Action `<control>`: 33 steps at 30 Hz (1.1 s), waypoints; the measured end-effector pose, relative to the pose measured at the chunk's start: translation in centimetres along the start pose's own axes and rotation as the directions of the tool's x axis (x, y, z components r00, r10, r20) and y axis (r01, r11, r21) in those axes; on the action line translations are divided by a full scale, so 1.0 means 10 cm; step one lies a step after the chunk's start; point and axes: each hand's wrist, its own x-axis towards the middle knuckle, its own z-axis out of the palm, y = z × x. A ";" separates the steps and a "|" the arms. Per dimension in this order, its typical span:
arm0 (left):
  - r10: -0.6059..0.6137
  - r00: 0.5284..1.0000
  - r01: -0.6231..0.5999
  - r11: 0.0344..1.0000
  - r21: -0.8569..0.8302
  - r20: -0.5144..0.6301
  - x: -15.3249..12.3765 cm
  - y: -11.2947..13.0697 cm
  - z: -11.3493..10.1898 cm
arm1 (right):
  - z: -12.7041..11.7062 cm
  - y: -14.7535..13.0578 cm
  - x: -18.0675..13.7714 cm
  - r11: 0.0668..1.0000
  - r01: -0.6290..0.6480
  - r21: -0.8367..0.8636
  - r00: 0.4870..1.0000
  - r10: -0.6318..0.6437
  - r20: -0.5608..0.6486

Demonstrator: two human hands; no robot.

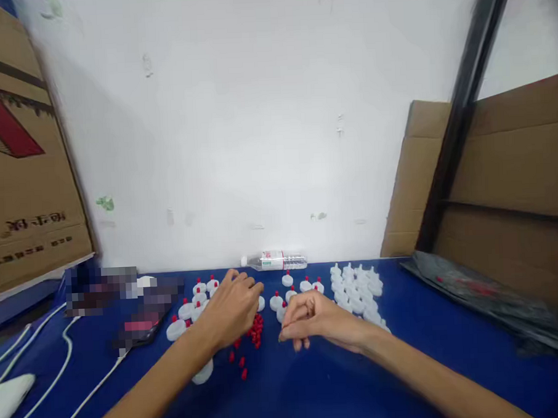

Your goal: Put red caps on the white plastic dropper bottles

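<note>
My left hand [234,303] is over the middle of the blue table with its fingers curled down; its fingertips are hidden. Beside them shows the edge of a white round piece [261,303]. Under that hand lies a pile of small red caps [256,327], with several loose ones nearer me. My right hand [309,318] is closed in a pinch, thumb against fingers; I cannot make out what is in it. White round pieces with red tips [186,310] stand left of my left hand, and similar ones [305,285] stand behind my right hand.
Plain white nozzle pieces [356,289] stand grouped on the right. A clear bottle [276,260] lies against the wall. Phones [147,313] and white cables [67,341] lie on the left. A dark plastic bag [477,293] and cardboard [513,174] are at right.
</note>
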 end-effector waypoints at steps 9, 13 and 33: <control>0.017 1.000 -0.017 1.000 -0.008 -0.015 -0.03 0.06 -0.03 | -0.03 0.01 0.00 0.944 0.023 0.330 0.999 -0.033 0.026; 0.017 0.999 -0.018 0.999 -0.032 -0.039 -0.04 0.06 -0.01 | -0.02 0.00 -0.01 0.930 0.039 0.366 0.997 -0.058 0.042; -0.012 1.000 0.014 0.998 -0.066 0.028 -0.07 -0.05 0.11 | -0.16 -0.13 0.00 0.972 0.157 0.175 0.987 -0.148 -0.063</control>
